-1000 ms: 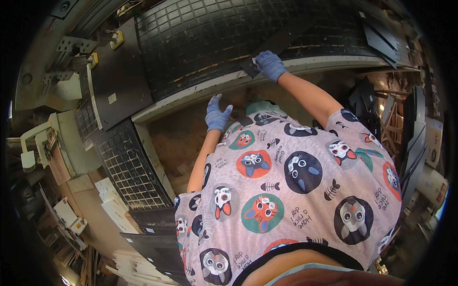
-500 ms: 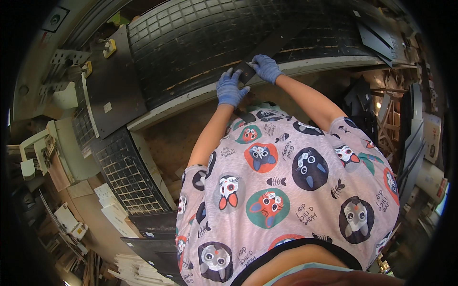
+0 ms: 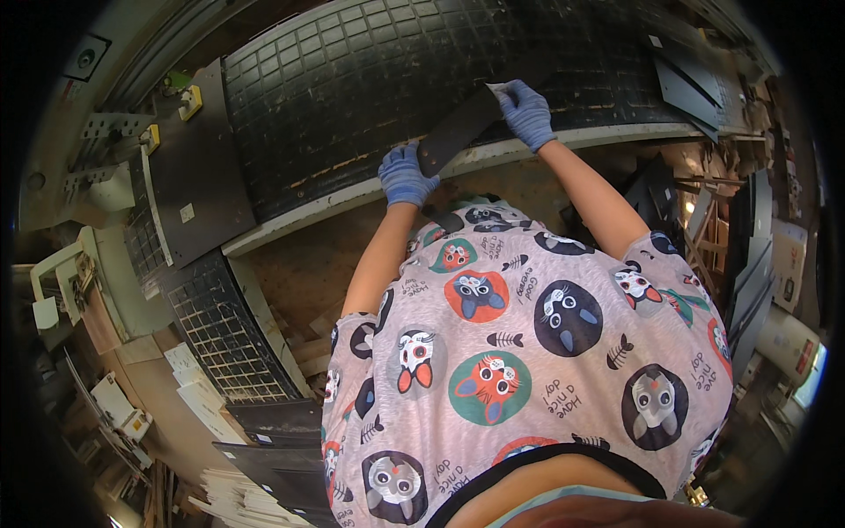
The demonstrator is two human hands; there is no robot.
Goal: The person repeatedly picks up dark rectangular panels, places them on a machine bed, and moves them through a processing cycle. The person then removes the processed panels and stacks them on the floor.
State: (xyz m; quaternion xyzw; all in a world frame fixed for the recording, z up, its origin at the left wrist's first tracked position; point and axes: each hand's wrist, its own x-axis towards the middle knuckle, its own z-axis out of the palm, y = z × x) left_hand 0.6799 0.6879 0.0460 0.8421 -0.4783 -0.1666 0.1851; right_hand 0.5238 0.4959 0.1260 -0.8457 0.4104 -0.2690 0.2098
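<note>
Printed words run over the pink shirt (image 3: 493, 352) across the middle and lower frame: short phrases in dark, handwritten-style letters, tilted several ways among round animal-head pictures and fish skeletons. A small white label (image 3: 187, 213) sits on the wide dark panel (image 3: 207, 167) at the left; its print is too small to read. Another white label (image 3: 655, 41) shows on the dark sheets (image 3: 691, 97) at the upper right, and 1 more (image 3: 264, 437) by the stacked dark boards (image 3: 282, 471) at the lower left. A pale container (image 3: 782, 339) at the right edge carries a red mark, too blurred to make out.

Both forearms rise from behind the shirt toward the upper middle, and the 2 hands wear blue knitted gloves. The left hand (image 3: 407, 175) lies at the lower-left end of a dark strip (image 3: 462, 132), fingers close together and thumb pointing right; whether it grips or only steadies the strip, I cannot tell. The right hand (image 3: 526, 114), higher up, has bent fingers pinching a small pale piece (image 3: 498, 88) at the strip's upper edge. The strip slants up to the right, in the upper middle, over the pale rail (image 3: 330, 199) and the black gridded bench (image 3: 343, 97).
</note>
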